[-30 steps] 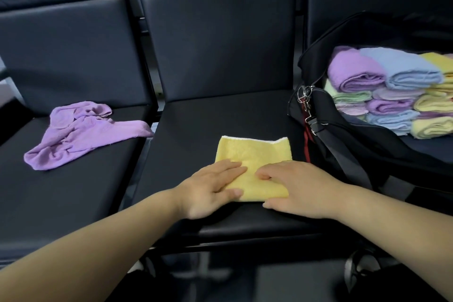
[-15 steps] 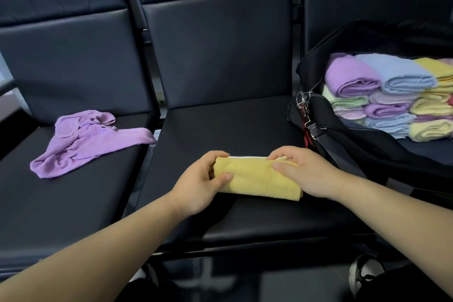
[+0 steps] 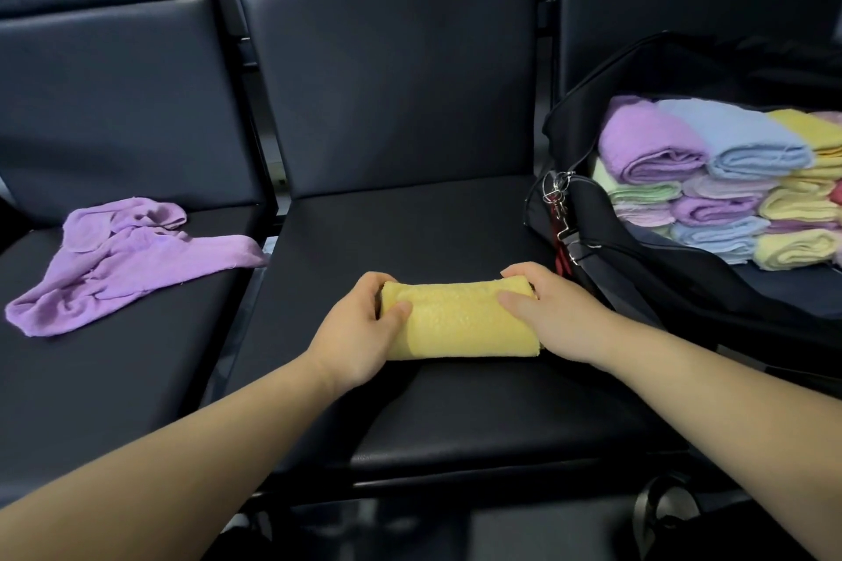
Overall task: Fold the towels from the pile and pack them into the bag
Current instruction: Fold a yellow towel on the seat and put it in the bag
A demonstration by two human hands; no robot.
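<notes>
Gripping the folded yellow towel (image 3: 464, 326) at both ends, your left hand (image 3: 360, 333) and right hand (image 3: 553, 314) curl round it on the middle seat (image 3: 410, 228). Its long axis runs left to right, straight across you. The open black duffel bag (image 3: 660, 287) lies to the right, just beside your right hand, which is nearer to it. Farther left, well apart, the crumpled purple towel (image 3: 127, 260) waits on the next seat (image 3: 114, 378).

Packed bag (image 3: 660, 282) cut off at right
Its stacked towels (image 3: 738, 150) pass the edge; left grip (image 3: 360, 333) and right grip (image 3: 560, 314) cover ends of yellow towel (image 3: 460, 319).
</notes>
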